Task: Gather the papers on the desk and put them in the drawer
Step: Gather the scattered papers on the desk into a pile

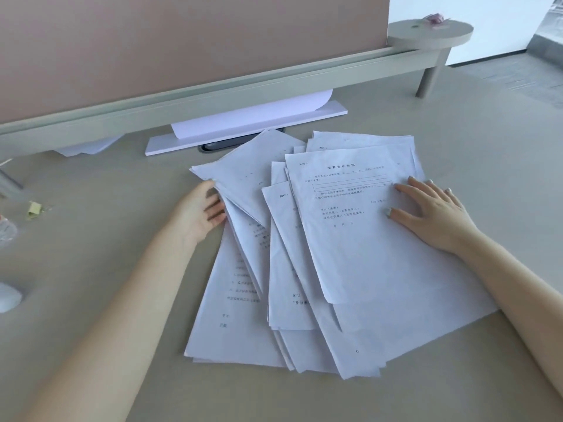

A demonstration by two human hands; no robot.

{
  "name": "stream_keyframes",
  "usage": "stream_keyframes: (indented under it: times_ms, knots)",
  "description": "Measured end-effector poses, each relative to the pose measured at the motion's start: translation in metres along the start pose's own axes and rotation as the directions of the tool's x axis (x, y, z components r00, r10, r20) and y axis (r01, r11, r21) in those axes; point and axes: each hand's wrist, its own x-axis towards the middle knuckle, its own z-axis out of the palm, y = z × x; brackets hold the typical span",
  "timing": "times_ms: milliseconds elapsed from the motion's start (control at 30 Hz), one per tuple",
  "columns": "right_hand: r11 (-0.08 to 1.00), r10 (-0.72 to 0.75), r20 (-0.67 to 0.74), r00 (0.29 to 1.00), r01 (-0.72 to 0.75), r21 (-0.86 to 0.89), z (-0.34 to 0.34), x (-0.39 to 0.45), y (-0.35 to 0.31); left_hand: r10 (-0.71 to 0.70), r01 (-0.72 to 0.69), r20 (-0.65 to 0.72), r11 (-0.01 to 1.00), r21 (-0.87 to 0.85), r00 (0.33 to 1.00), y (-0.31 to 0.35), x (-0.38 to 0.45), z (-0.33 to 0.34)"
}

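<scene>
Several white printed papers lie fanned and overlapping in a loose heap on the beige desk. My left hand is at the heap's left edge, its fingers curled around the edges of a few sheets that lift slightly off the desk. My right hand lies flat with spread fingers on the top sheet at the heap's right side, pressing down. More white sheets sit on a white flat board under the partition at the back. No drawer is in view.
A pinkish partition panel on a grey rail closes off the back. A round grey shelf on a leg stands at the back right. A yellow binder clip and a white object lie at the left edge.
</scene>
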Motion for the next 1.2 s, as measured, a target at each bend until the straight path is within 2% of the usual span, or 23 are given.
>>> stream_keyframes:
  times_ms: [33, 100, 167, 233, 267, 300, 367, 467, 533, 600, 700, 800, 900, 967, 1033, 1067, 1100, 1167, 1200]
  knots:
    - [1.000, -0.002, -0.002, 1.000, 0.002, 0.006, -0.001, -0.003, -0.001, 0.035, -0.033, -0.022, 0.996, 0.088, 0.999, 0.003, 0.002, 0.003]
    - [1.000, -0.006, -0.009, 1.000, 0.006, 0.017, -0.001, -0.008, -0.001, 0.254, -0.211, -0.075, 0.909, 0.360, 0.964, 0.004, 0.010, 0.008]
    - [1.000, -0.003, -0.013, 1.000, 0.004, 0.026, -0.001, -0.014, -0.002, 0.523, -0.385, -0.030, 0.665, 0.640, 0.852, 0.001, 0.015, 0.015]
    - [1.000, 0.003, -0.015, 1.000, -0.002, 0.031, -0.002, -0.020, -0.001, 0.639, -0.422, 0.054, 0.439, 0.794, 0.767, -0.003, 0.012, 0.022]
    - [1.000, 0.005, -0.015, 1.000, -0.005, 0.031, -0.002, -0.023, -0.001, 0.656, -0.424, 0.080, 0.386, 0.819, 0.750, -0.004, 0.010, 0.026]
    - [0.999, 0.008, -0.015, 1.000, -0.007, 0.033, -0.003, -0.025, -0.001, 0.655, -0.439, 0.105, 0.370, 0.819, 0.748, -0.005, 0.009, 0.030]
    - [0.999, 0.009, -0.016, 1.000, -0.009, 0.046, -0.003, -0.027, 0.000, 0.635, -0.481, 0.138, 0.408, 0.776, 0.760, -0.005, 0.010, 0.035]
    - [0.994, 0.019, -0.040, 0.999, -0.014, 0.104, -0.005, -0.027, -0.001, 0.543, -0.473, 0.095, 0.617, 0.629, 0.834, 0.006, 0.009, 0.025]
    - [0.973, 0.047, -0.048, 0.998, -0.035, 0.227, -0.008, -0.028, -0.001, 0.451, -0.407, 0.033, 0.768, 0.495, 0.892, 0.013, 0.009, 0.011]
    - [0.927, 0.066, -0.020, 0.998, -0.054, 0.372, -0.013, -0.031, 0.002, 0.327, -0.311, 0.025, 0.868, 0.387, 0.945, 0.020, 0.006, -0.006]
    - [0.909, 0.058, 0.037, 0.998, -0.068, 0.411, -0.017, -0.036, 0.006, 0.152, -0.195, 0.139, 0.899, 0.391, 0.979, 0.030, -0.003, -0.032]
    - [0.967, 0.029, 0.053, 0.998, -0.041, 0.250, -0.014, -0.039, 0.004, 0.072, -0.160, 0.200, 0.869, 0.469, 0.977, 0.020, -0.011, -0.038]
    - [0.991, 0.018, 0.051, 0.999, -0.025, 0.134, -0.010, -0.040, 0.001, 0.180, -0.251, 0.189, 0.837, 0.486, 0.965, -0.005, -0.022, -0.017]
    - [0.993, 0.025, 0.048, 0.999, -0.030, 0.113, -0.009, -0.041, 0.001, 0.340, -0.388, 0.193, 0.734, 0.557, 0.920, -0.023, -0.027, 0.002]
    - [0.992, 0.037, 0.026, 0.999, -0.040, 0.119, -0.009, -0.044, 0.000, 0.524, -0.483, 0.148, 0.592, 0.645, 0.839, -0.035, -0.035, 0.014]
    - [0.991, 0.048, 0.011, 0.999, -0.049, 0.122, -0.008, -0.045, 0.000, 0.588, -0.483, 0.124, 0.506, 0.715, 0.799, -0.039, -0.037, 0.014]
    - [0.990, 0.061, -0.006, 0.998, -0.060, 0.124, -0.007, -0.046, -0.001, 0.600, -0.432, 0.116, 0.416, 0.800, 0.792, -0.043, -0.037, 0.012]
    - [0.990, 0.085, -0.032, 0.996, -0.081, 0.118, -0.004, -0.048, -0.002, 0.461, -0.277, 0.128, 0.270, 0.922, 0.878, -0.051, -0.035, 0.002]
    - [0.990, 0.095, -0.039, 0.995, -0.090, 0.110, -0.004, -0.048, -0.002, 0.379, -0.243, 0.131, 0.265, 0.933, 0.916, -0.053, -0.035, -0.003]
